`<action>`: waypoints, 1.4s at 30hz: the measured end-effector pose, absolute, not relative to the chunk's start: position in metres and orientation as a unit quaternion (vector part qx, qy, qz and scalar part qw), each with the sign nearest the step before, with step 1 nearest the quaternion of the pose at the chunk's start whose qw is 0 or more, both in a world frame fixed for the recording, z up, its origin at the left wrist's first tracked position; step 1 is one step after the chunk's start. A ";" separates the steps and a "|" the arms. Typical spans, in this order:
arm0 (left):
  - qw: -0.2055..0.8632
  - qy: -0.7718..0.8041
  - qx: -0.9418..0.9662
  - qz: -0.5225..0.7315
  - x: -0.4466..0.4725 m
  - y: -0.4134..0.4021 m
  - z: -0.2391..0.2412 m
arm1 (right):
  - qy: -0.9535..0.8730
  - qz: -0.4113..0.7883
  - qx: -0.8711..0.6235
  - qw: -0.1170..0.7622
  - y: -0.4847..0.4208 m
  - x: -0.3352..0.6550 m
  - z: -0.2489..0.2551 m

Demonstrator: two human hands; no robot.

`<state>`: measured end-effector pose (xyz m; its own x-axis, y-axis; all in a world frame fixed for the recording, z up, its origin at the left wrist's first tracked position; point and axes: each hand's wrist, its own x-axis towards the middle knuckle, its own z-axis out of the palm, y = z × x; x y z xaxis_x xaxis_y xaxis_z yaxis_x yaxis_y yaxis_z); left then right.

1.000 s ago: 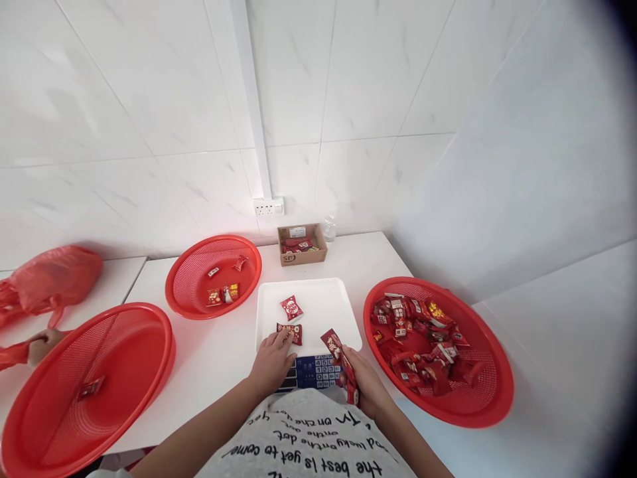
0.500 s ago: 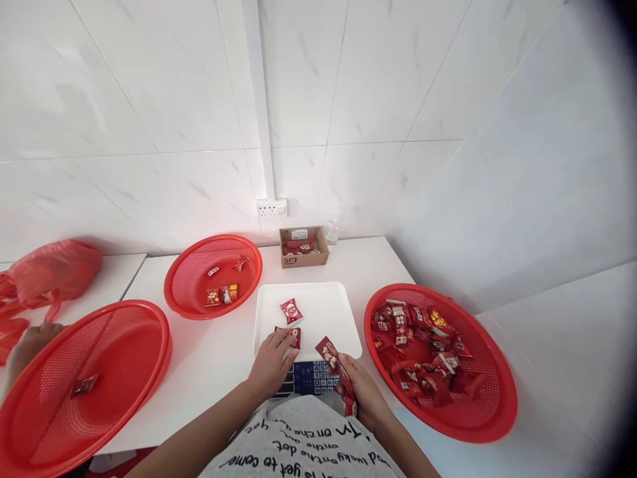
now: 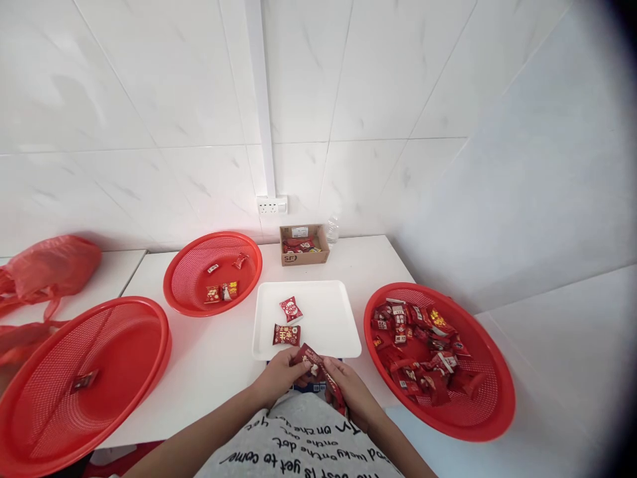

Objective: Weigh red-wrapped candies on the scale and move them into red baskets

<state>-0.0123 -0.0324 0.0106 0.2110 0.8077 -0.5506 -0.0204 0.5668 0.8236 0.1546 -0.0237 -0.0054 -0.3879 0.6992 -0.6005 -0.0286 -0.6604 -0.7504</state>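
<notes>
In front of my shirt, my left hand (image 3: 279, 377) is closed on the left side of a dark red snack packet (image 3: 311, 358). My right hand (image 3: 352, 386) grips from the other side, with a long red wrapper (image 3: 333, 385) running down between its fingers; whether this is one packet or two I cannot make out. Just beyond my hands, a white tray (image 3: 323, 309) bears a dark red packet (image 3: 286, 334) and a smaller red-and-white packet (image 3: 290, 309). A blue keypad panel (image 3: 303, 386), partly covered by my hands, lies at the tray's near edge.
To the right stands a red basket (image 3: 497, 415) with many red packets. A red basket (image 3: 174, 255) at back left holds several packets; another red basket (image 3: 159, 318) at front left holds one. A cardboard box (image 3: 304, 257) stands behind the tray; red plastic bags (image 3: 64, 265) lie far left.
My left hand has left the dark red packet on the tray, moved right and taken hold of the packet in my right hand. Another person's hand at far left has mostly gone from sight.
</notes>
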 end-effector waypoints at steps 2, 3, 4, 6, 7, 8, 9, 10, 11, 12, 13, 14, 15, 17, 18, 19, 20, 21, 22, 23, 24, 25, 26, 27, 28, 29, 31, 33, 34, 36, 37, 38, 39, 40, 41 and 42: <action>0.695 0.548 0.339 0.320 -0.014 -0.032 0.010 | -0.316 0.771 -0.500 0.238 -0.025 0.156 -0.008; 0.694 0.546 0.334 0.329 -0.015 -0.032 0.009 | -0.301 0.776 -0.497 0.244 -0.026 0.156 -0.010; 0.693 0.545 0.331 0.336 -0.016 -0.032 0.009 | -0.285 0.782 -0.493 0.252 -0.027 0.157 -0.011; 0.689 0.548 0.325 0.345 -0.018 -0.031 0.008 | -0.258 0.794 -0.482 0.264 -0.028 0.157 -0.013; 0.687 0.551 0.322 0.347 -0.019 -0.031 0.007 | -0.251 0.800 -0.477 0.264 -0.029 0.157 -0.013; 0.685 0.553 0.320 0.350 -0.020 -0.031 0.007 | -0.250 0.804 -0.472 0.259 -0.030 0.158 -0.013; 0.684 0.554 0.319 0.352 -0.022 -0.031 0.006 | -0.254 0.808 -0.468 0.252 -0.030 0.158 -0.012; 0.683 0.553 0.321 0.353 -0.023 -0.031 0.005 | -0.260 0.811 -0.463 0.245 -0.031 0.158 -0.012; 0.683 0.551 0.323 0.354 -0.023 -0.031 0.005 | -0.267 0.813 -0.458 0.241 -0.031 0.157 -0.011; 0.683 0.550 0.325 0.354 -0.024 -0.032 0.004 | -0.273 0.813 -0.454 0.241 -0.031 0.157 -0.011; 0.684 0.550 0.325 0.353 -0.025 -0.032 0.004 | -0.279 0.811 -0.453 0.243 -0.032 0.156 -0.011; 0.684 0.550 0.324 0.353 -0.025 -0.032 0.003 | -0.287 0.806 -0.455 0.248 -0.032 0.156 -0.012; 0.685 0.551 0.322 0.352 -0.025 -0.032 0.003 | -0.294 0.801 -0.458 0.251 -0.032 0.155 -0.012; 0.685 0.553 0.319 0.351 -0.025 -0.032 0.003 | -0.307 0.791 -0.465 0.254 -0.032 0.155 -0.014; 0.685 0.554 0.319 0.350 -0.025 -0.032 0.004 | -0.311 0.788 -0.467 0.255 -0.033 0.155 -0.015; 0.685 0.553 0.320 0.349 -0.025 -0.032 0.004 | -0.313 0.786 -0.467 0.256 -0.033 0.155 -0.016; 0.686 0.553 0.321 0.348 -0.025 -0.032 0.004 | -0.314 0.786 -0.466 0.256 -0.033 0.155 -0.017; 0.686 0.553 0.322 0.347 -0.025 -0.032 0.005 | -0.312 0.787 -0.466 0.256 -0.033 0.156 -0.018; 0.686 0.554 0.321 0.346 -0.025 -0.032 0.005 | -0.309 0.788 -0.467 0.255 -0.033 0.156 -0.018; 0.686 0.556 0.319 0.343 -0.025 -0.032 0.006 | -0.304 0.788 -0.471 0.255 -0.033 0.157 -0.018; 0.687 0.560 0.317 0.339 -0.025 -0.032 0.006 | -0.299 0.787 -0.475 0.257 -0.032 0.158 -0.018; 0.687 0.563 0.315 0.334 -0.025 -0.032 0.006 | -0.296 0.784 -0.480 0.260 -0.032 0.158 -0.018; 0.687 0.566 0.315 0.330 -0.025 -0.032 0.007 | -0.296 0.782 -0.483 0.260 -0.032 0.158 -0.017; 0.686 0.567 0.317 0.326 -0.024 -0.032 0.007 | -0.300 0.779 -0.486 0.258 -0.032 0.158 -0.016; 0.686 0.568 0.321 0.322 -0.024 -0.032 0.007 | -0.305 0.777 -0.489 0.253 -0.032 0.157 -0.015; 0.685 0.569 0.325 0.318 -0.023 -0.032 0.008 | -0.308 0.776 -0.493 0.244 -0.032 0.157 -0.014; 0.686 0.570 0.329 0.310 -0.023 -0.032 0.009 | -0.309 0.771 -0.508 0.229 -0.033 0.156 -0.013; 0.689 0.571 0.330 0.301 -0.023 -0.032 0.009 | -0.302 0.766 -0.521 0.224 -0.034 0.155 -0.011; 0.691 0.570 0.332 0.297 -0.023 -0.032 0.010 | -0.302 0.766 -0.523 0.222 -0.034 0.155 -0.011; 0.695 0.566 0.340 0.284 -0.023 -0.033 0.010 | -0.309 0.767 -0.518 0.217 -0.034 0.155 -0.011; 0.697 0.563 0.347 0.278 -0.023 -0.033 0.010 | -0.315 0.769 -0.515 0.211 -0.033 0.156 -0.011; 0.698 0.560 0.354 0.272 -0.023 -0.033 0.010 | -0.323 0.770 -0.512 0.204 -0.033 0.156 -0.012; 0.699 0.556 0.362 0.267 -0.023 -0.034 0.010 | -0.329 0.770 -0.509 0.199 -0.032 0.156 -0.013; 0.699 0.554 0.368 0.264 -0.023 -0.034 0.010 | -0.334 0.770 -0.507 0.196 -0.031 0.157 -0.013; 0.699 0.552 0.372 0.262 -0.023 -0.034 0.010 | -0.338 0.770 -0.505 0.193 -0.031 0.157 -0.014; 0.698 0.552 0.375 0.259 -0.023 -0.034 0.009 | -0.341 0.770 -0.505 0.191 -0.030 0.157 -0.014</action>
